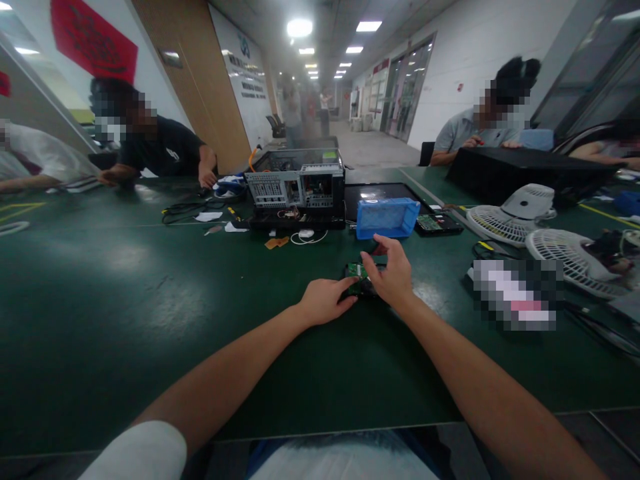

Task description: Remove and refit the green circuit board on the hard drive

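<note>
A small black device with a green circuit board (357,272) lies on the dark green table (150,320) in front of me. My left hand (325,301) rests on its near left side, fingers curled against it. My right hand (393,270) covers its right side with the fingers bent over the top edge. Both hands touch the device, and it stays flat on the table. Most of the device is hidden under my hands.
Behind the device stand a blue plastic bin (387,217) and an open computer case (297,183). White fan grilles (510,223) and cables lie to the right. Other people sit at the far left and far right of the table.
</note>
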Demonstrator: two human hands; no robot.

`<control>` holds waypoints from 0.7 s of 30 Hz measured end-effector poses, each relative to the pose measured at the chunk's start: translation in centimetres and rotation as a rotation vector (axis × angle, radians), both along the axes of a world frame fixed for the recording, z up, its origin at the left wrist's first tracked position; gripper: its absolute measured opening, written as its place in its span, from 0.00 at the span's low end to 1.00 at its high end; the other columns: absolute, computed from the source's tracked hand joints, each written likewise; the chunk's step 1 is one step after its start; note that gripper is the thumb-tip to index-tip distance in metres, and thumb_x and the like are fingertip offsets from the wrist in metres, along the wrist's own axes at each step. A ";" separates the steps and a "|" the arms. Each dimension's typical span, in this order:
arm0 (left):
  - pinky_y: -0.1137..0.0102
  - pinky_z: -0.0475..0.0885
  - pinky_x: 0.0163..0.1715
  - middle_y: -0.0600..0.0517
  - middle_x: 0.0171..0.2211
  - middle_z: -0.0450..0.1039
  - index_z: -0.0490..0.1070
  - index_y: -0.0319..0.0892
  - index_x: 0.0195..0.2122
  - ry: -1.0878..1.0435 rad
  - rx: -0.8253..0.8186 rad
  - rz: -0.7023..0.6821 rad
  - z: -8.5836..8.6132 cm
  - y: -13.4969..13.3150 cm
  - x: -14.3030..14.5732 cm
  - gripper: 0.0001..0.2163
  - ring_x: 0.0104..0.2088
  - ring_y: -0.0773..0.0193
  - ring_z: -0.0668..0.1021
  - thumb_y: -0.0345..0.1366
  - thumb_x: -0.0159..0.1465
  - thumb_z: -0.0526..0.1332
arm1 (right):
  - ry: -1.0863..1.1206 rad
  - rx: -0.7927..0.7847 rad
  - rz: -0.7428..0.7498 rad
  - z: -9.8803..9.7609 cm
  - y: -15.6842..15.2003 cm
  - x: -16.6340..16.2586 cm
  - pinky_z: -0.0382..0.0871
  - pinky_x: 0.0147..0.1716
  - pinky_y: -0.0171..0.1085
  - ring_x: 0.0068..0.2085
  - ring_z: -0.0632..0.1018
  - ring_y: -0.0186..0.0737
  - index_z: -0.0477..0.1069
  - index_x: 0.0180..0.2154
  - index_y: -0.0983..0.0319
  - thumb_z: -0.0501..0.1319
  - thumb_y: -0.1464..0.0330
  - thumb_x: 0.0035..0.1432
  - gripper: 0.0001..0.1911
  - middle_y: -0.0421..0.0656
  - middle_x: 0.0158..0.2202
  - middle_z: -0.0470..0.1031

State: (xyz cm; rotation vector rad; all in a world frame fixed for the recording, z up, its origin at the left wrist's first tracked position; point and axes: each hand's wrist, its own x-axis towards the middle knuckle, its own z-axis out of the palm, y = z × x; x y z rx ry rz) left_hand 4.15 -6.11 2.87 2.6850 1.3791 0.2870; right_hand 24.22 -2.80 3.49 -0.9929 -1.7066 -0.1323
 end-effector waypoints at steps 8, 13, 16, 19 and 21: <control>0.68 0.71 0.34 0.52 0.38 0.79 0.62 0.51 0.65 -0.006 0.007 0.002 0.0 0.0 0.0 0.24 0.36 0.58 0.81 0.50 0.70 0.55 | -0.032 0.018 0.039 0.6 -0.5 -0.1 0.75 0.47 0.51 0.43 0.76 0.47 0.63 0.60 0.58 0.60 0.67 0.65 0.23 0.48 0.44 0.72; 0.68 0.70 0.33 0.52 0.38 0.79 0.63 0.51 0.64 -0.003 -0.001 0.005 0.0 0.0 0.0 0.23 0.37 0.58 0.81 0.51 0.70 0.55 | -0.002 0.046 0.023 0.5 -0.3 -0.1 0.76 0.45 0.50 0.46 0.76 0.47 0.64 0.59 0.59 0.60 0.67 0.65 0.21 0.51 0.48 0.71; 0.68 0.70 0.32 0.52 0.37 0.79 0.63 0.51 0.64 -0.004 -0.003 0.005 0.0 0.0 0.0 0.24 0.36 0.58 0.81 0.51 0.70 0.55 | 0.038 0.080 0.001 0.2 0.1 0.0 0.78 0.43 0.49 0.49 0.77 0.49 0.65 0.57 0.60 0.63 0.66 0.63 0.21 0.53 0.52 0.70; 0.68 0.69 0.32 0.52 0.37 0.79 0.63 0.51 0.64 -0.012 0.001 0.008 -0.1 0.1 0.0 0.23 0.36 0.58 0.81 0.51 0.70 0.55 | 0.055 0.087 0.006 0.0 0.3 0.1 0.79 0.44 0.50 0.52 0.77 0.50 0.65 0.55 0.59 0.65 0.66 0.62 0.21 0.53 0.54 0.71; 0.68 0.69 0.32 0.52 0.37 0.79 0.63 0.51 0.64 -0.012 0.001 0.006 -0.2 0.1 0.0 0.24 0.36 0.58 0.81 0.51 0.70 0.55 | 0.049 0.075 0.031 -0.1 0.3 0.1 0.79 0.46 0.50 0.54 0.77 0.50 0.64 0.57 0.59 0.64 0.66 0.63 0.22 0.53 0.57 0.71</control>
